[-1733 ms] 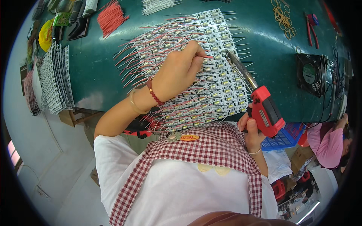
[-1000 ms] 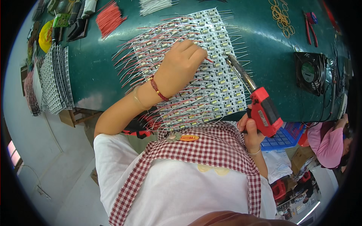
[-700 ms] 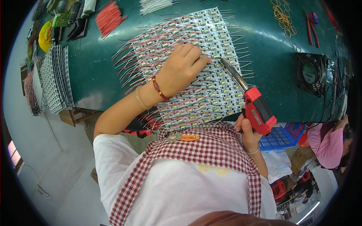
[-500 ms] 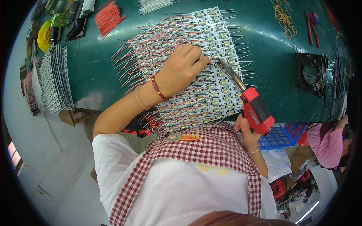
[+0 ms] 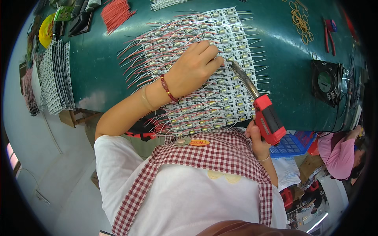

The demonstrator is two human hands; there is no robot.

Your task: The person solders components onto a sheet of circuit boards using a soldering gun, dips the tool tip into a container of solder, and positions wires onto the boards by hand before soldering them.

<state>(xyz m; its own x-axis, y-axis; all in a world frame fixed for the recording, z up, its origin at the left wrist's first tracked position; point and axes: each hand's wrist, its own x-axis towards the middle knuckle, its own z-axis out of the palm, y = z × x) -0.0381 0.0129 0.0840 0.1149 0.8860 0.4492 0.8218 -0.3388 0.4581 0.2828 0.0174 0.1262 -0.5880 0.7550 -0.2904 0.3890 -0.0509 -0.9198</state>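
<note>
A large panel of white circuit boards lies on the table before me, with rows of yellowish components and thin red and white wires fanning out to the left. Over the panel, my left hand is closed in a pinch on a thin wire, its end mostly hidden by the fingers. My right hand, at the panel's near right corner, grips a red and black soldering gun. The gun's dark metal tip points up and left, meeting the boards just right of my left fingertips.
Bundles of red wires and white wires lie at the back. Stacked boards stand at the left. Toward the right are rubber bands, red-handled pliers and a black fan. A person in a pink sleeve sits beyond a blue basket.
Both hands and the soldering gun have shifted slightly right relative to the view, and the whole table has shifted a little too. The pinch and the grip remain the same.
</note>
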